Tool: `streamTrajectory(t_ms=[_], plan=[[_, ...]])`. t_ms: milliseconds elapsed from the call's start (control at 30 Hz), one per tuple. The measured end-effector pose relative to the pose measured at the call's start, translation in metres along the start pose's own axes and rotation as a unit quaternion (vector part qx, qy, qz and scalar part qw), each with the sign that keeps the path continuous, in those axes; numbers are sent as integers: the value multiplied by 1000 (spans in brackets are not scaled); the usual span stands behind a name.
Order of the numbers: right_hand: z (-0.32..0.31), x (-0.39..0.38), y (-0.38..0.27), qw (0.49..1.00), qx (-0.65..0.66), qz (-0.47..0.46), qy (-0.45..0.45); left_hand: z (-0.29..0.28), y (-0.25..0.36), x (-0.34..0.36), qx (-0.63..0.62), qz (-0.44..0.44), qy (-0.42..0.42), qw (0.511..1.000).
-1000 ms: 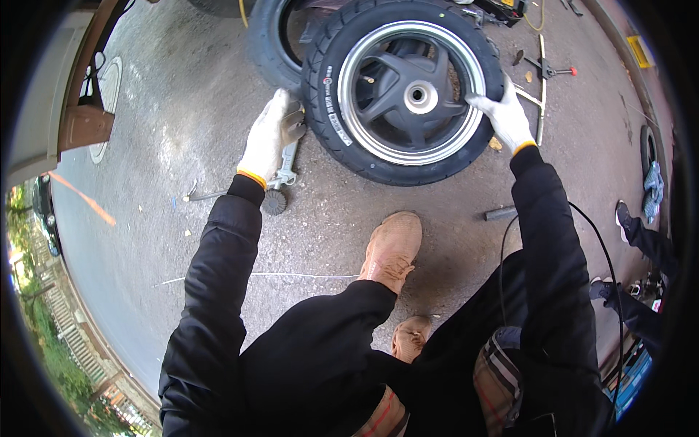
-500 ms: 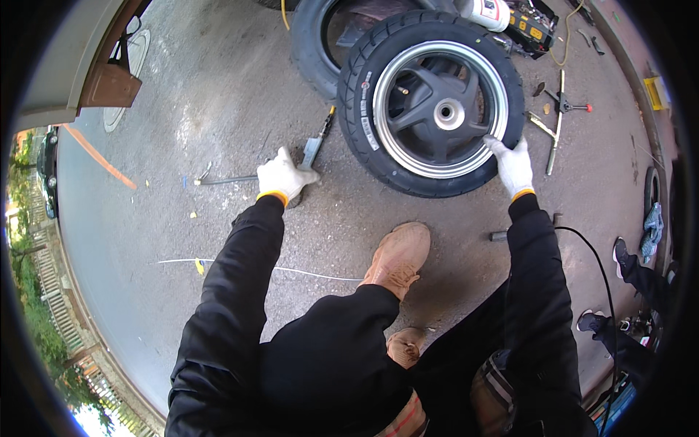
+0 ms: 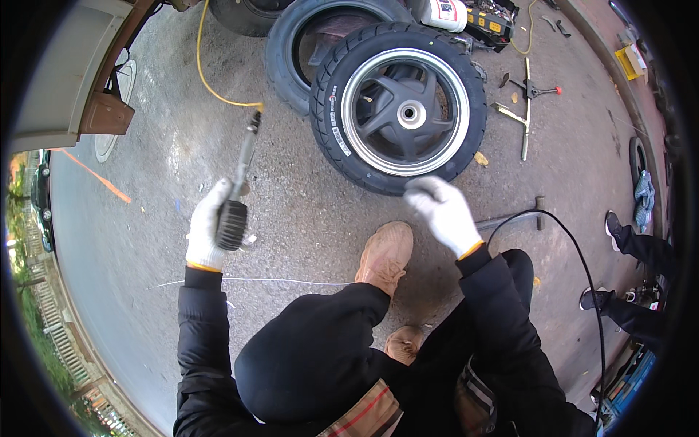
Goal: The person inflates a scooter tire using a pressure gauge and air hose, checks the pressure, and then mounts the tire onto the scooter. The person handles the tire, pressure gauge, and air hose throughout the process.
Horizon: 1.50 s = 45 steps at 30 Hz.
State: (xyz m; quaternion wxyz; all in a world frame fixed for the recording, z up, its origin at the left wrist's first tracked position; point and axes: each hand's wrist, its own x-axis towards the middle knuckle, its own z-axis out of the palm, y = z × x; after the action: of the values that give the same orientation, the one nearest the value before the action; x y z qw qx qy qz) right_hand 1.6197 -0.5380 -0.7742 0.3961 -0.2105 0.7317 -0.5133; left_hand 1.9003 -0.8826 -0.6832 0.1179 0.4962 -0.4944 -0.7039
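Note:
My left hand (image 3: pixel 209 227), in a white glove with a yellow cuff, is closed around a tire inflator gun (image 3: pixel 244 162). A black ribbed round part sits at its lower end, and a yellow hose (image 3: pixel 211 86) joins its upper end. Below the near edge of the wheel (image 3: pixel 397 164) is my right hand (image 3: pixel 440 210), gloved the same way. Its fingers are blurred and loosely bent, apart from each other, with nothing visible in them. The wheel, a black tire on a grey five-spoke rim, leans on another tire (image 3: pixel 280 69) lying behind it.
A cross-shaped wrench (image 3: pixel 526 109) with a red tip lies right of the wheel. Nearer is a metal bar (image 3: pixel 502 221) with a black cable (image 3: pixel 582 251) beside it. A white bucket (image 3: pixel 444 14) stands behind. Another person's legs (image 3: pixel 633 247) show at right. A thin white wire (image 3: pixel 291 281) crosses the ground.
My left hand has lifted the inflator gun off the ground and swung it left and upright. My right hand has let go of the wheel's edge and moved left and nearer.

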Motion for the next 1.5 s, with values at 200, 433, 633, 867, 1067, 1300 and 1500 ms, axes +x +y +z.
streamTrajectory(t_ms=[200, 433, 633, 867, 1067, 1300, 1500], plan=[[99, -34, -44, 901, 236, 274, -239, 38, 48, -47, -356, 148, -324, 864], [98, -52, -30, 912, 327, 214, -122, 78, 5, -88, -573, 187, -247, 759], [96, -69, -32, 783, 496, 324, -190, 91, -20, -104, -622, 198, -187, 734], [49, -26, -33, 807, 587, -25, 56, 85, -87, -104, -527, 120, -296, 788], [31, -8, -30, 876, 467, -43, 112, 90, -160, -96, -461, 11, -21, 887], [14, 19, -49, 860, 507, -31, 38, 67, -213, -69, -408, -185, 39, 893], [16, 66, -67, 877, 480, -20, 4, 61, -205, -22, -406, -192, 1, 894]])
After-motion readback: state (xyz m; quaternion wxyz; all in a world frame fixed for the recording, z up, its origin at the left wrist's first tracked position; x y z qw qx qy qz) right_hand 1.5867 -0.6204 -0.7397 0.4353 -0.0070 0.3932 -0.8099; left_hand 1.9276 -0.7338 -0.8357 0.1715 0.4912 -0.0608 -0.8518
